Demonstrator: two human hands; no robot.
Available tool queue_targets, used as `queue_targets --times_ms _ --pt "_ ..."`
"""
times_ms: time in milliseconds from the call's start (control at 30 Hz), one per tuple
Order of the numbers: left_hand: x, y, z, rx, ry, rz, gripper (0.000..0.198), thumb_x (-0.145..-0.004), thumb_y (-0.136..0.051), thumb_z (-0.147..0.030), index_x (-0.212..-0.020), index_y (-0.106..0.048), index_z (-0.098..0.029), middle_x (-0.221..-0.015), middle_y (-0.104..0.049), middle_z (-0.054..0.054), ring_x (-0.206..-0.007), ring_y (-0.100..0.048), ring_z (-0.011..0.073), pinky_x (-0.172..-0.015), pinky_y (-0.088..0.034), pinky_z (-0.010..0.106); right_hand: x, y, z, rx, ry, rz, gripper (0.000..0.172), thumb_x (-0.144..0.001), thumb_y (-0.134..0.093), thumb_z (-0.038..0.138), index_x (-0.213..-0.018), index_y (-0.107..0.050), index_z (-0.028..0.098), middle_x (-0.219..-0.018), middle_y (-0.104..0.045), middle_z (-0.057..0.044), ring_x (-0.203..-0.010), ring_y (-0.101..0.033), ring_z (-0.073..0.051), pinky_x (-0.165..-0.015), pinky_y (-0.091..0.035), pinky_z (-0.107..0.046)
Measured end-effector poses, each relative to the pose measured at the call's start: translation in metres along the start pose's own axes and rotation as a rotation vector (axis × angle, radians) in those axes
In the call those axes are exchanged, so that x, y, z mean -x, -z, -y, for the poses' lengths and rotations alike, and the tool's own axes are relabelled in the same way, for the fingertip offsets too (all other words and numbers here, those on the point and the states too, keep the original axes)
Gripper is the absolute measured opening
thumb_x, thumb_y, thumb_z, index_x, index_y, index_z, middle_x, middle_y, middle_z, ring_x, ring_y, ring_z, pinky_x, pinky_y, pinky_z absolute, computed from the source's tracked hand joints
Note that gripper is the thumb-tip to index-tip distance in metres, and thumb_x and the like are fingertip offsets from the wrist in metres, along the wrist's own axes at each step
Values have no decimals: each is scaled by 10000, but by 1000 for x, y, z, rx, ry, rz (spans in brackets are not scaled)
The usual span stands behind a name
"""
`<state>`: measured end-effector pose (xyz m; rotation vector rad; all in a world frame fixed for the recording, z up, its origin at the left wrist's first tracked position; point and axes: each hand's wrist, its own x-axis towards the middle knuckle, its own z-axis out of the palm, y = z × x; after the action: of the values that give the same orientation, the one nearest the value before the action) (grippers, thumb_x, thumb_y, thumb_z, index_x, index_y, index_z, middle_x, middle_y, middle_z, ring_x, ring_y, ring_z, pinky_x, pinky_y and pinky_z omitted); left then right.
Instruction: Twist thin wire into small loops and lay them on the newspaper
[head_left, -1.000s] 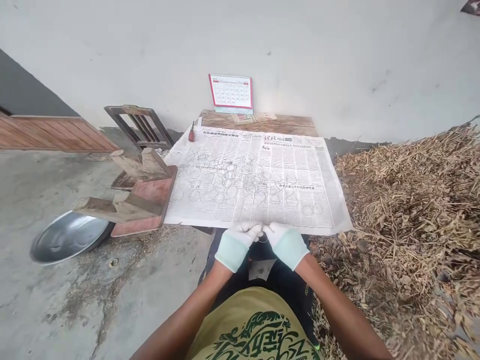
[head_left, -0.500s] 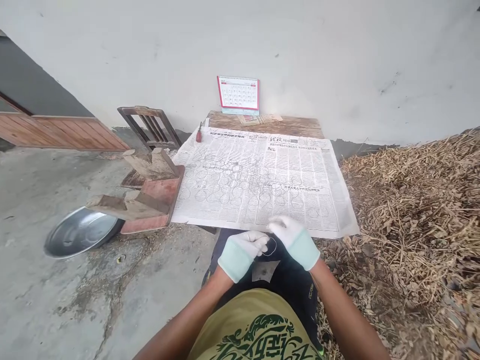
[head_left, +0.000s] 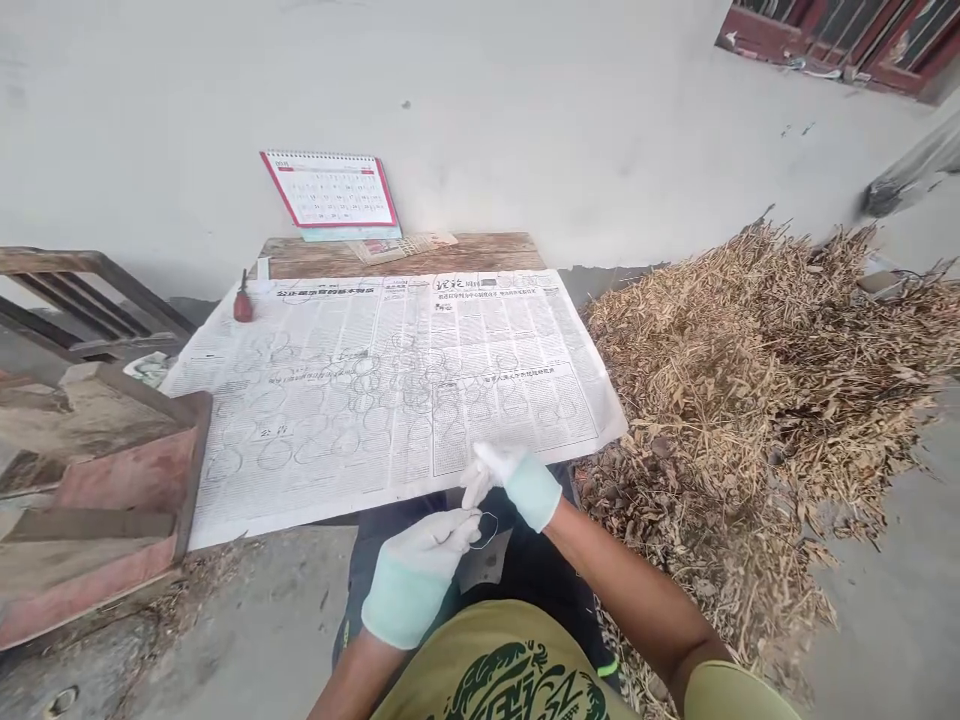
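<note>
Both hands wear white gloves with pale green cuffs, over my lap at the near edge of the newspaper (head_left: 315,490). My left hand (head_left: 427,545) is closed in a pinch on a thin wire ring (head_left: 495,530), whose loop sticks out to the right of the fingertips. Just above it, my right hand (head_left: 499,470) has its fingers bent together close to the left fingertips; whatever may be between them is too small to make out. Several similar thin wire rings (head_left: 360,385) lie spread and overlapping on the printed sheet.
A red-handled screwdriver (head_left: 243,300) stands at the newspaper's far left corner. Behind are a desk calendar (head_left: 334,195) and the bare wooden tabletop (head_left: 480,252). An overturned wooden stool (head_left: 127,480) and a chair (head_left: 82,295) are left, dry stalks (head_left: 720,400) right.
My view has swung right, so the table appears further left and a window shows at top right. My right hand has come closer to the left fingertips; the left still pinches the ring.
</note>
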<state>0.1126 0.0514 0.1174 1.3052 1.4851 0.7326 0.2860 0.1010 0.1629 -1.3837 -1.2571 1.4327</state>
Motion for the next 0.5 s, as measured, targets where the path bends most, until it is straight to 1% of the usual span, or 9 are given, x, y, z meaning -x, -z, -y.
queue_targets --times_ms 67,133,167,233,267,300,400,467,500 --pt "-1 -2 -4 33 27 17 331 -782 -714 -541 -880 -831 -247 -826 -805 37 -755 -734 224 -792 -621 354 -1 0 0 -20 19 10 391 -996 -661 385 -1313 -620 159 -1310 -631 -96 -1118 -659 -260 -936 -583 -456" --pt "-8 3 -12 81 66 32 351 -775 -705 -549 -863 -816 -229 -762 -790 43 -663 -703 205 -694 -608 339 -2 3 0 -39 43 35 393 -1014 -625 429 -1298 -632 157 -1268 -661 -103 -1089 -674 -247 -925 -588 -440" --pt "-15 9 -18 95 81 29 355 -769 -705 -556 -831 -805 -221 -737 -782 47 -632 -688 196 -651 -594 328 -2 5 0 -49 55 51 414 -1033 -576 477 -1284 -644 155 -1227 -687 -111 -1066 -686 -240 -919 -591 -429" --pt "-36 32 -36 93 65 20 363 -748 -709 -566 -713 -765 -210 -663 -754 54 -577 -658 186 -585 -559 314 0 12 -1 -70 81 74 563 -1056 -409 610 -1235 -685 153 -1101 -746 -132 -1007 -713 -236 -909 -594 -400" --pt "-50 48 -47 62 41 11 358 -741 -719 -560 -672 -747 -210 -637 -741 53 -572 -653 184 -579 -547 311 2 16 -2 -83 97 74 642 -1049 -344 659 -1213 -699 150 -1055 -761 -134 -978 -727 -238 -914 -594 -400" --pt "-65 68 -59 23 2 -27 344 -739 -729 -542 -650 -734 -211 -638 -739 51 -579 -650 180 -581 -536 306 4 19 -3 -102 121 42 670 -1031 -354 690 -1173 -717 146 -1008 -773 -130 -928 -740 -240 -902 -596 -400" --pt "-115 134 -101 -59 -119 -215 274 -748 -759 -447 -649 -719 -195 -645 -735 52 -568 -626 168 -564 -495 302 15 23 -10 7 98 27 619 -1003 -437 690 -1003 -749 156 -851 -773 -97 -793 -738 -215 -848 -592 -361" --pt "-152 177 -126 -28 -186 -372 222 -785 -766 -350 -675 -700 -169 -659 -731 64 -593 -643 163 -576 -495 293 24 17 -23 104 29 75 572 -997 -462 662 -927 -738 166 -803 -761 -80 -746 -723 -201 -794 -583 -334" --pt "-171 198 -137 7 -225 -421 182 -838 -732 -303 -736 -703 -154 -703 -743 69 -620 -655 153 -595 -502 283 28 12 -33 139 -10 112 547 -992 -475 646 -907 -731 171 -788 -755 -73 -734 -716 -197 -768 -577 -324"
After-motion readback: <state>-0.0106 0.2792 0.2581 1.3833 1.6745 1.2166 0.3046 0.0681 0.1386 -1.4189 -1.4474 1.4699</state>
